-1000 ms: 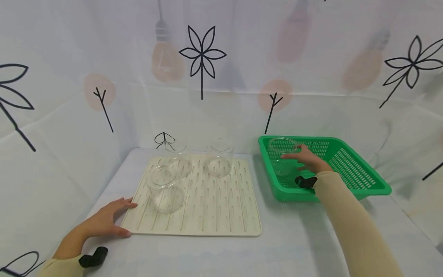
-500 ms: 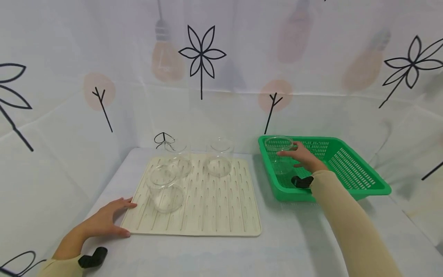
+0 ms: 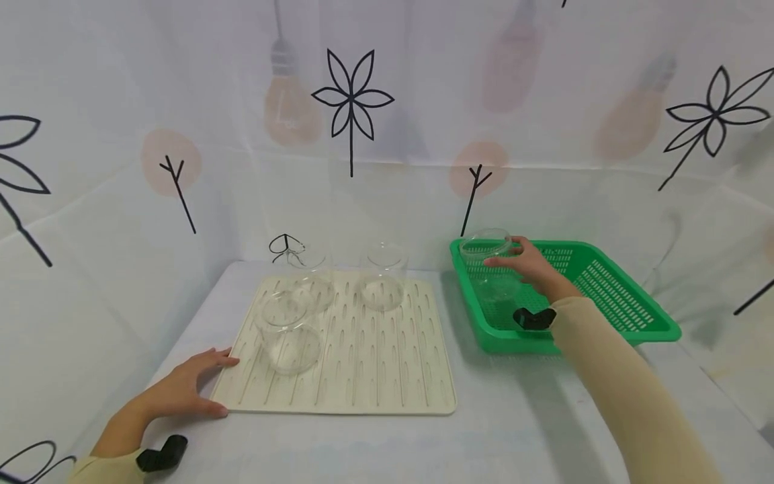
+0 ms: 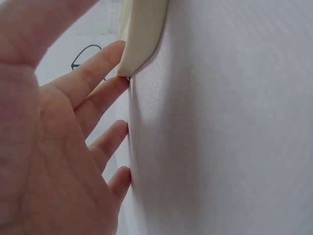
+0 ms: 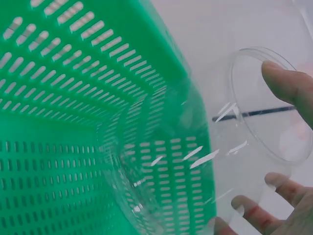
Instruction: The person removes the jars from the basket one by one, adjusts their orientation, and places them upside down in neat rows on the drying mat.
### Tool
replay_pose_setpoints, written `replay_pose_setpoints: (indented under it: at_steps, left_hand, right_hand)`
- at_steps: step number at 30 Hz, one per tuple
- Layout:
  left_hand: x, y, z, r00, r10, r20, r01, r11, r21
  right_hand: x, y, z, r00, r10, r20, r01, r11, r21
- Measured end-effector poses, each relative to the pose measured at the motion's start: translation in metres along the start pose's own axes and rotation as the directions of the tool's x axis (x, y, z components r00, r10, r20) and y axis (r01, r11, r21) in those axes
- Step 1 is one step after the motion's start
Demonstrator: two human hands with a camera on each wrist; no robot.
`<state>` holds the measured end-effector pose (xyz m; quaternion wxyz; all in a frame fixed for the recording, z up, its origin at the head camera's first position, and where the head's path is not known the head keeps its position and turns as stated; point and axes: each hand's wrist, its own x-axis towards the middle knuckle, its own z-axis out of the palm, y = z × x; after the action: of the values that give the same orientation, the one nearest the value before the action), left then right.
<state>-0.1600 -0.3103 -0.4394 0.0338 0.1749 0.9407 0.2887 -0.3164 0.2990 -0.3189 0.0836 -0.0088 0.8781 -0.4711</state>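
My right hand [image 3: 535, 269] grips a clear drinking glass [image 3: 494, 281] near its rim, thumb on one side and fingers on the other. The glass tilts slightly inside the left end of a green slotted basket [image 3: 514, 343]. In the right wrist view, the glass [image 5: 171, 161] overlaps the basket's wall and its rim lies between thumb and fingers. At the near left corner of a cream ridged mat [image 3: 381, 376] rests my left hand [image 3: 181, 388], fingers spread, its fingertips [image 4: 122, 49] against the mat's edge. Three upright clear glasses [image 3: 291, 349] stand on the mat.
A white cloth [image 3: 423, 450] covers the table under the mat and basket. Behind hangs a white curtain [image 3: 411, 202] printed with flowers and bulbs, close to the basket's back rim. The transparent glasses at the mat's left overlap in the head view.
The glass in my right hand has shifted slightly left, then risen a little and tilted within the basket. My left hand stays at the mat's corner.
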Motion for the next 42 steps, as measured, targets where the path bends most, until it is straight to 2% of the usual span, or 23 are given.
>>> replay_pose_setpoints:
  at_steps: [12,22,30,33,37,42]
  left_hand:
    - [0.001,0.001,0.001,0.999,-0.039,0.038,0.039,0.999,0.012]
    - [0.002,0.000,-0.001,0.999,-0.017,0.034,0.016,1.000,0.014]
    - [0.001,0.006,-0.002,0.998,-0.038,0.053,0.037,0.999,0.017]
    - [0.003,0.014,-0.004,0.997,-0.074,0.034,0.073,0.996,0.046]
    - [0.008,0.029,-0.010,0.993,-0.110,-0.032,0.111,0.992,0.051]
    - [0.015,0.053,-0.020,0.993,-0.038,-0.116,0.039,0.999,0.003]
  right_hand:
    - [-0.017,-0.017,0.008,0.991,-0.098,-0.086,0.085,0.986,-0.145]
    - [-0.034,-0.039,0.016,0.974,-0.188,-0.124,0.144,0.944,-0.298]
    - [-0.048,-0.048,0.023,0.960,-0.251,-0.128,0.190,0.912,-0.364]
    - [-0.052,-0.052,0.026,0.952,-0.280,-0.125,0.213,0.898,-0.384]
    - [-0.058,-0.056,0.029,0.944,-0.307,-0.123,0.233,0.881,-0.411]
    - [-0.062,-0.060,0.031,0.935,-0.336,-0.112,0.260,0.866,-0.427]
